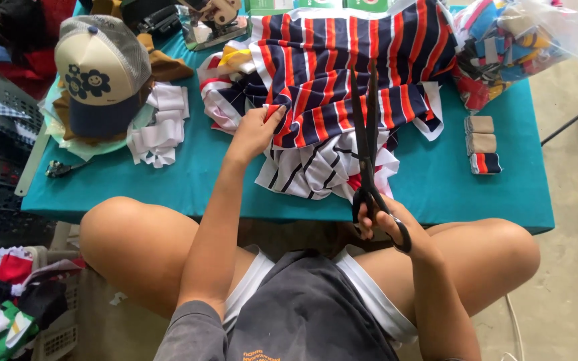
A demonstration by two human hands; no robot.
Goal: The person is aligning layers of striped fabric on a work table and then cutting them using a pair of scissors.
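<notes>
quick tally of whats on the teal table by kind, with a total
Scissors: 1, in the right hand
Cap: 1
Striped fabric pile: 1, gripped by the left hand
White strip pile: 1
Small folded pieces: 3
Total: 7

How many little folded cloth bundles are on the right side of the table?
3, stacked in a column near the table's right edge: two tan bundles and a striped one nearest. More may hide under the fabric.

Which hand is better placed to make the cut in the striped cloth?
The right hand, probably: it holds the black scissors, whose blades lie over the striped cloth. The left hand pinches the cloth edge, steadying it.
</notes>
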